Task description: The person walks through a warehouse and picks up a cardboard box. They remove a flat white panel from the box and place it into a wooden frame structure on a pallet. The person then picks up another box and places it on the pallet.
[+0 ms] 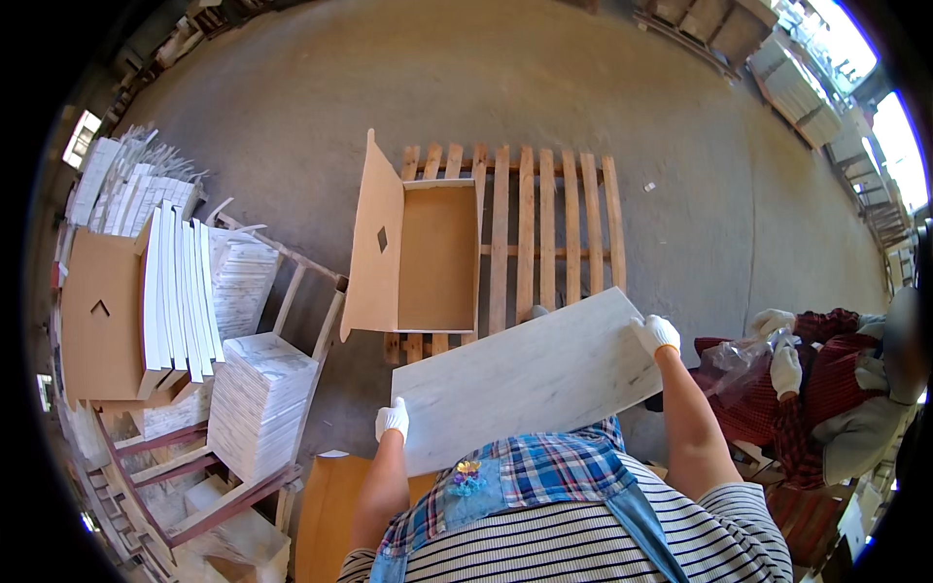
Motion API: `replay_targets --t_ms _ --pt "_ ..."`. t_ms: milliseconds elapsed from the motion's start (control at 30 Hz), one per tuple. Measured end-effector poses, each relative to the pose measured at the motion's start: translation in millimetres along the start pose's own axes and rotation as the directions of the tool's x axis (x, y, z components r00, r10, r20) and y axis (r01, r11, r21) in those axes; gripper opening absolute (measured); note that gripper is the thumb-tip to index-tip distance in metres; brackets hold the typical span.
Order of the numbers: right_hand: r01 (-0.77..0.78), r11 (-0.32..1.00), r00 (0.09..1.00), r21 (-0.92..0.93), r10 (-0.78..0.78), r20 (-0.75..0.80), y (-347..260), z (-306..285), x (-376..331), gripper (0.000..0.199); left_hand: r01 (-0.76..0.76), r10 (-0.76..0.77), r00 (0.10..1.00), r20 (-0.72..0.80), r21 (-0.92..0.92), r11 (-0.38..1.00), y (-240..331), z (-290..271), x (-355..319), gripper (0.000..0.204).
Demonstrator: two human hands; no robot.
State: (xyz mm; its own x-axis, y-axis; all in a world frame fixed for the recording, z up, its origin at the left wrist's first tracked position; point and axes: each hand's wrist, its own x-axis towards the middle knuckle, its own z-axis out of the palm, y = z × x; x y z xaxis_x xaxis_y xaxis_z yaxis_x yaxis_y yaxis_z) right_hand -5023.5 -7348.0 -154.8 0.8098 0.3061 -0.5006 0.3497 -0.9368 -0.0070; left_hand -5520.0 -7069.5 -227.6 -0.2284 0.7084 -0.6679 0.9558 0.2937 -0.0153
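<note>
Between my two hands I hold a long, white, grey-veined marble slab [530, 379] in front of my body, its right end higher in the picture. My left hand [392, 420], in a white knit glove, is closed on the slab's left end. At the upper right end grips my right hand [655, 335], gloved in white with an orange cuff. Beyond the slab an opened cardboard box [439, 257] rests on a wooden pallet [549, 223]. Its lid stands up on the left, and the brown bottom shows.
At left, flat cardboard boxes [107, 316] and stacked marble tiles [258, 408] stand by a metal-framed rack [316, 360]. Close by on my right, a co-worker [846, 389] in white gloves handles clear plastic [734, 364]. Crates [714, 24] line the far right.
</note>
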Motion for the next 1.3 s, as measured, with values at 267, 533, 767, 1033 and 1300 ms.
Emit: replay_targets --t_ms 267,533,767,1033,1300 --pt "-0.005 1.0 1.0 0.008 0.005 -0.016 2 -3 -13 0.061 -0.002 0.002 1.0 0.028 -0.005 1.0 1 -4 -9 0.068" --pt "0.06 0.998 0.998 -0.02 -0.06 0.013 5 -6 -2 0.056 0.0 0.001 1.0 0.019 -0.013 1.0 -2 8 -11 0.07" --pt "0.054 0.998 0.999 -0.032 -0.053 0.008 -4 -15 -6 0.056 0.0 0.0 1.0 0.022 -0.018 1.0 -8 11 -11 0.069" --pt "0.029 0.999 0.999 -0.017 -0.029 0.018 1 -12 -2 0.062 0.017 -0.016 1.0 0.023 -0.047 0.999 -10 15 -18 0.067" --pt "0.057 0.998 0.998 -0.024 -0.057 0.006 -1 -13 12 0.064 0.077 -0.069 0.994 0.083 -0.091 0.993 -14 26 -11 0.072"
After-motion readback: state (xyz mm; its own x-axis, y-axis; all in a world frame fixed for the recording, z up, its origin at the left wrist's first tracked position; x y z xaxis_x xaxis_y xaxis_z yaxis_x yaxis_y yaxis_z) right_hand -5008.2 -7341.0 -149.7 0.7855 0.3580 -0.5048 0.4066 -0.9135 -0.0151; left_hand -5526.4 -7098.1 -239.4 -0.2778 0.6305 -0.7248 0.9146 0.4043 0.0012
